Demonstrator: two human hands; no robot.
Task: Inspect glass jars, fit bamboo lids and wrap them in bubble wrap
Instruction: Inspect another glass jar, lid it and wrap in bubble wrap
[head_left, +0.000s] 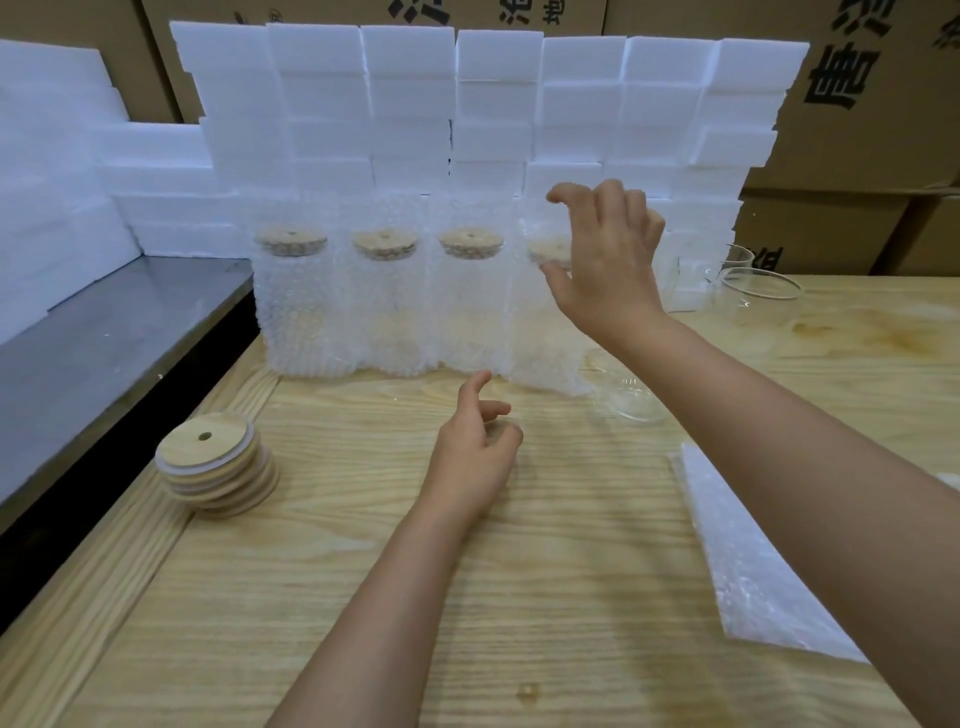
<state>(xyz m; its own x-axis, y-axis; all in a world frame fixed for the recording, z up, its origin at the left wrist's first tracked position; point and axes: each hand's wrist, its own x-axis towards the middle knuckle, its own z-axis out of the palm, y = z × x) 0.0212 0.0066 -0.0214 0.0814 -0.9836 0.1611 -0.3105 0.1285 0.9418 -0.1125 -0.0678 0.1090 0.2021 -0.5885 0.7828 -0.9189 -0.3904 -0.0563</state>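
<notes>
Counting from the left, a stack of round bamboo lids with centre holes (215, 462) sits on the near left of the pale wooden table (363, 597), so several jars are yet to be capped.

Along the far edge stands a row of four lidded glass jars sleeved in clear bubble wrap: the first (293, 306), second (387, 312) and third (467, 312) stand upright and look finished. The left hand (475, 452) hovers over the table in front of them, fingers loosely curled and holding nothing.

The fourth wrapped jar (540, 338) is the one in hand. The right hand (608, 260) arches over its top with the thumb by the lid, but I cannot tell whether it pinches the wrap or only touches it.

Farther right, a bare clear glass jar (634, 402) shows partly behind the right forearm, and more unwrapped glass jars (761, 296) wait at the far right. White bubble-wrap sheets (753, 561) lie at the near right.

By my judgement the job is about midway: four jars are wrapped or nearly so, and at least three more need inspecting, lidding and wrapping.
</notes>
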